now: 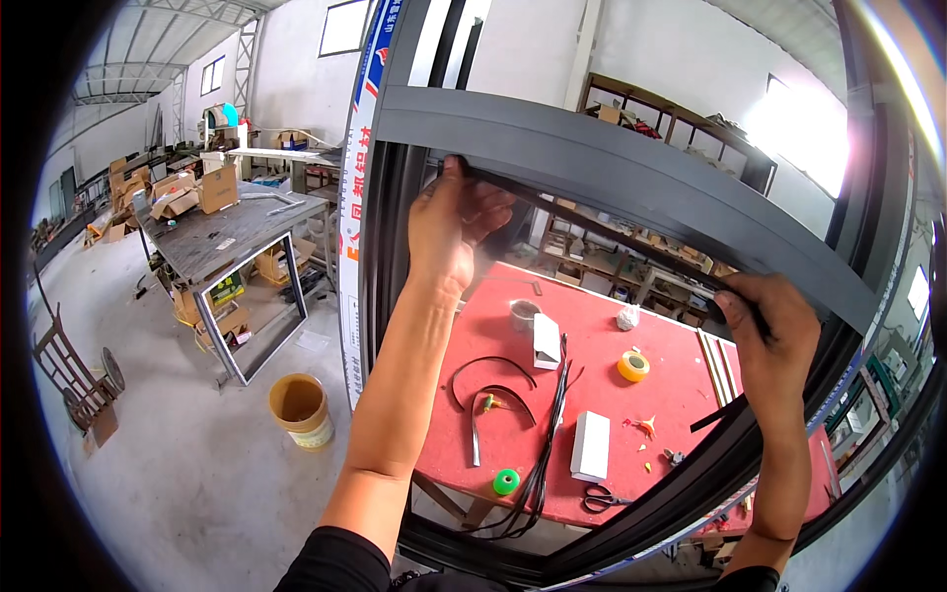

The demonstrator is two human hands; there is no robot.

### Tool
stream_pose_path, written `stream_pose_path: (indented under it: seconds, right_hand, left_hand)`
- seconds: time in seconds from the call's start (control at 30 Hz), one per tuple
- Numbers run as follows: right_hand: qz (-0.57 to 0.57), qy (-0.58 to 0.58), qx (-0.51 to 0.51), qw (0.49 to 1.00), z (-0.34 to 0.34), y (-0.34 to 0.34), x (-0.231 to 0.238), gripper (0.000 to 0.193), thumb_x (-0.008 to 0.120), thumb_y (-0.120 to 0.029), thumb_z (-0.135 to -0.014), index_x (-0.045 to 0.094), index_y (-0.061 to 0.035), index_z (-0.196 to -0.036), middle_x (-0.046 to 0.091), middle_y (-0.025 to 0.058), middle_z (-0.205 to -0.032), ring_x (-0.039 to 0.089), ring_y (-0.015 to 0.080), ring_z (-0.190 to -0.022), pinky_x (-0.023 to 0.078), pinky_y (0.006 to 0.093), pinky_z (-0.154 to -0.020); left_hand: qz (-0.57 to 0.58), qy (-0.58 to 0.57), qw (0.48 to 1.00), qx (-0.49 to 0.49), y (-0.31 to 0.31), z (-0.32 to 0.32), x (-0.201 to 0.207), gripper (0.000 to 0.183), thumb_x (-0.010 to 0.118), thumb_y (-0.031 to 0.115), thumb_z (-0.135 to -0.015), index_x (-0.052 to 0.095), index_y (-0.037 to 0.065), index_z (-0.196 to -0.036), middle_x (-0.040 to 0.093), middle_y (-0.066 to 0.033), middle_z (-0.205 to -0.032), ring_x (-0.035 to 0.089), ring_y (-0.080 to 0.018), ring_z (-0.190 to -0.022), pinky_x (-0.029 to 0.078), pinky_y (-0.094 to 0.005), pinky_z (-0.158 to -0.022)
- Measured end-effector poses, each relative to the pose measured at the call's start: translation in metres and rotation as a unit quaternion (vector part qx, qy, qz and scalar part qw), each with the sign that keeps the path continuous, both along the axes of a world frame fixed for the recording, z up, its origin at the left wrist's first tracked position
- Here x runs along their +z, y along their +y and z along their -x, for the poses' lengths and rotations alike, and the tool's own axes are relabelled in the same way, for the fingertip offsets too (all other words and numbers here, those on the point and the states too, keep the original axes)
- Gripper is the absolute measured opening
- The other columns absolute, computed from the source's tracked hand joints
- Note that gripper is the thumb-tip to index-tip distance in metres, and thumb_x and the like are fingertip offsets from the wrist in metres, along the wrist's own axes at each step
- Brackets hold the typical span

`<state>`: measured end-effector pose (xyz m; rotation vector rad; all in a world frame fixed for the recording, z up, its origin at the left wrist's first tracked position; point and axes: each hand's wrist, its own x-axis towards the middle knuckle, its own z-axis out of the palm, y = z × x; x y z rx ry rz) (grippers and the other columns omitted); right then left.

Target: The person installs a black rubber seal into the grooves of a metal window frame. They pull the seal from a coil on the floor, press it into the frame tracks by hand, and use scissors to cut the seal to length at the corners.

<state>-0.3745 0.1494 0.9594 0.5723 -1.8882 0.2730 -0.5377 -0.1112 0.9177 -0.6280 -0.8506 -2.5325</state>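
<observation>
A dark grey window frame (pixel 612 148) stands upright before me, its crossbar at the height of my hands. Along the underside of that bar runs a thin black rubber strip (pixel 602 223). My left hand (pixel 444 232) is at the opening's upper left corner, thumb raised against the strip's end and fingers curled behind, partly blurred. At the right end, my right hand (pixel 774 321) pinches the strip between thumb and fingers, close to the frame's side. Whether the strip sits in a groove cannot be made out.
Behind the opening is a red-topped table (pixel 473 395) with loose black strips (pixel 552 434), black scissors (pixel 599 498), yellow tape (pixel 633 366), a green roll (pixel 506 481) and white boxes (pixel 591 444). A yellow bucket (pixel 299 409) and a grey workbench (pixel 227 232) stand left.
</observation>
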Motion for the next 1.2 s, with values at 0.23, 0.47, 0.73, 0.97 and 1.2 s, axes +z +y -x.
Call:
stream_pose_path:
  seconds: [0.23, 0.47, 0.73, 0.97, 1.2]
  right_hand:
    - [-0.009, -0.019, 0.018, 1.000, 0.008, -0.003, -0.001, 0.012, 0.069, -0.001, -0.075, 0.065, 0.0007, -0.085, 0.060, 0.0123, -0.071, 0.056, 0.0241, -0.060, 0.044, 0.0319, -0.057]
    - [-0.016, -0.031, 0.015, 0.999, 0.014, -0.003, 0.001, 0.011, 0.069, -0.004, -0.076, 0.065, 0.0005, -0.086, 0.062, 0.0126, -0.075, 0.059, 0.0273, -0.064, 0.046, 0.0328, -0.058]
    - [-0.039, -0.029, 0.013, 0.999, 0.020, 0.000, -0.004, 0.013, 0.069, -0.006, -0.077, 0.066, 0.0003, -0.087, 0.063, 0.0128, -0.075, 0.059, 0.0275, -0.064, 0.046, 0.0342, -0.059]
    - [-0.025, -0.049, -0.024, 0.998, 0.009, 0.015, -0.006, 0.017, 0.067, -0.005, -0.079, 0.064, -0.0002, -0.095, 0.065, 0.0140, -0.082, 0.063, 0.0274, -0.071, 0.049, 0.0319, -0.065]
    - [0.197, -0.182, -0.026, 0.963, -0.023, 0.058, -0.012, 0.016, 0.062, 0.002, -0.082, 0.060, -0.0006, -0.097, 0.065, 0.0080, -0.079, 0.062, 0.0145, -0.069, 0.047, 0.0248, -0.062]
  left_hand:
    - [-0.028, -0.013, 0.996, -0.081, -0.012, 0.007, 0.000, 0.042, 0.049, 0.040, -0.095, 0.055, -0.001, -0.094, 0.060, -0.0131, -0.076, 0.063, -0.0242, -0.069, 0.053, -0.0343, -0.062]
    - [-0.014, 0.044, 0.997, 0.062, 0.016, 0.007, -0.006, 0.036, 0.053, 0.035, -0.095, 0.054, -0.001, -0.092, 0.060, -0.0116, -0.077, 0.062, -0.0201, -0.069, 0.056, -0.0334, -0.065]
    - [-0.068, 0.030, 0.997, -0.004, 0.028, -0.004, 0.000, 0.028, 0.056, 0.029, -0.093, 0.055, 0.001, -0.092, 0.059, -0.0079, -0.076, 0.061, -0.0165, -0.066, 0.057, -0.0307, -0.065]
    - [-0.036, -0.007, 0.999, 0.013, 0.034, 0.001, 0.000, 0.021, 0.060, 0.024, -0.092, 0.056, 0.004, -0.086, 0.061, -0.0068, -0.076, 0.062, -0.0167, -0.069, 0.058, -0.0334, -0.069]
    - [0.015, 0.053, 0.997, -0.057, 0.027, -0.002, -0.002, 0.015, 0.060, 0.019, -0.092, 0.059, 0.005, -0.096, 0.066, -0.0093, -0.092, 0.066, -0.0203, -0.086, 0.058, -0.0341, -0.077]
